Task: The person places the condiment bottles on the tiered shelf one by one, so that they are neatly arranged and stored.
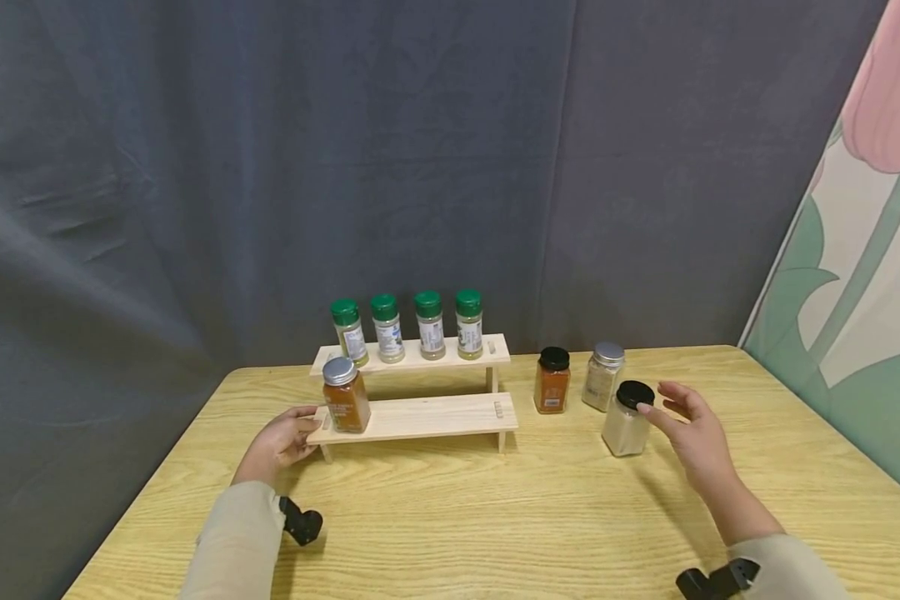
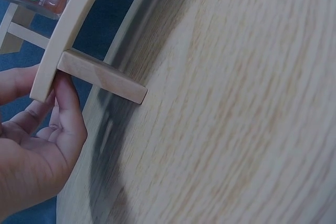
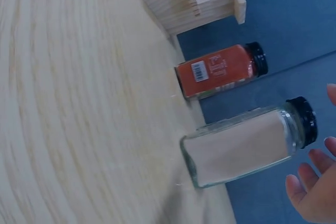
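My left hand pinches the left end of the two-tier wooden spice rack, fingers under the lower board in the left wrist view. Close by on that board stands a silver-lidded jar of orange-brown spice. On the right, my right hand is spread beside a square glass jar of pale powder with a black lid. Its thumb overlaps the lid's edge in the head view; in the right wrist view the fingertips sit just off the lid. That jar stands upright on the table.
Several green-capped spice bottles line the rack's upper tier. Behind the pale jar, a black-lidded jar of red spice and a silver-lidded jar stand on the wooden table. A dark curtain hangs along the table's back edge.
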A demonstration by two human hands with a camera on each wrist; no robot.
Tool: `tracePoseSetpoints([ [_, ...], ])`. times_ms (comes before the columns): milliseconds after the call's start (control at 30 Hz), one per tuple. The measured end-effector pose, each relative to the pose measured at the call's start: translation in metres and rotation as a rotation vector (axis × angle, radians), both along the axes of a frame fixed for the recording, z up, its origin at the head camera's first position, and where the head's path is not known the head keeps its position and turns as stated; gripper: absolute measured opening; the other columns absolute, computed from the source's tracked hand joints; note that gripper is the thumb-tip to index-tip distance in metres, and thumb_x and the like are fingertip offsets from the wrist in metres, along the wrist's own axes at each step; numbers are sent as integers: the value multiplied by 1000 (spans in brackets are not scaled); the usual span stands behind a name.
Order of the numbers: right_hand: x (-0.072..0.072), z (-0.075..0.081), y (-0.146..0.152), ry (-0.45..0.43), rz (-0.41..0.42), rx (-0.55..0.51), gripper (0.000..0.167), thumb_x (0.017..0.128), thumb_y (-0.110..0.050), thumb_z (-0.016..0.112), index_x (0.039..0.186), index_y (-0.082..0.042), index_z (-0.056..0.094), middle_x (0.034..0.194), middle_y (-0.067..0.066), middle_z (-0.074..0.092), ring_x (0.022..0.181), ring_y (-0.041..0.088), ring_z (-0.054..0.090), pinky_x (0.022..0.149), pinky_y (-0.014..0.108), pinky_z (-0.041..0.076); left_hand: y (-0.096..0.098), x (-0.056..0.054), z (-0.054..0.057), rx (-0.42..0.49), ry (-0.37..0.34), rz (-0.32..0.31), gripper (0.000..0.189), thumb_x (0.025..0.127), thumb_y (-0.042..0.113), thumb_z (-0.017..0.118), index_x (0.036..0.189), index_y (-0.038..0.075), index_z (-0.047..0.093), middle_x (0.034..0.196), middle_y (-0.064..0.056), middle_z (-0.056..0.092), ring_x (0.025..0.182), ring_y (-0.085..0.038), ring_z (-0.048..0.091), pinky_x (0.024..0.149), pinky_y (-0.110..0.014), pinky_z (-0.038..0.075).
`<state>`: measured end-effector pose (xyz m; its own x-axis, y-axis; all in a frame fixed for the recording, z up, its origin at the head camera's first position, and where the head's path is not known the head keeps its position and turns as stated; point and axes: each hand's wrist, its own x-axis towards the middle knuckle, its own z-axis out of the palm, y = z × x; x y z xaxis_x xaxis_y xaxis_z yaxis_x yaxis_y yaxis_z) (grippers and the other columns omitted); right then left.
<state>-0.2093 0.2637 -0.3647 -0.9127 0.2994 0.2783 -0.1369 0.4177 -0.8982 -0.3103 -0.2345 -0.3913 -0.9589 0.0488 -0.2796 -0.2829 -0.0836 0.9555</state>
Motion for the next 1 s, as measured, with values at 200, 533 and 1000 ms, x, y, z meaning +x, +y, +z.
tracePoseSetpoints([
  [200, -9, -8, -2, -63, 36, -37, 62, 85, -24, 56, 128, 8, 26, 121, 18, 33, 105, 23, 33, 72, 12, 31, 0, 0, -1, -8, 4, -12, 51, 86, -2, 44, 131, -6, 19, 88, -9, 49, 66, -10, 55, 57, -22, 43],
  [533, -21, -10, -7, -102, 15, -74, 64, 83, -27, 58, 127, 8, 27, 120, 20, 36, 105, 26, 35, 81, 26, 33, -1, 0, 2, 18, -5, -11, 53, 86, -2, 45, 131, -6, 18, 87, -8, 50, 67, -11, 55, 57, -22, 42],
  [1000, -63, -64, 20, -75, -66, -134, 85, 66, -48, 68, 125, 2, 32, 112, 7, 40, 93, 13, 41, 70, 13, 37, -1, 0, 3, 29, -15, -4, 53, 85, -3, 45, 130, -6, 19, 86, -8, 50, 66, -11, 56, 56, -22, 42],
])
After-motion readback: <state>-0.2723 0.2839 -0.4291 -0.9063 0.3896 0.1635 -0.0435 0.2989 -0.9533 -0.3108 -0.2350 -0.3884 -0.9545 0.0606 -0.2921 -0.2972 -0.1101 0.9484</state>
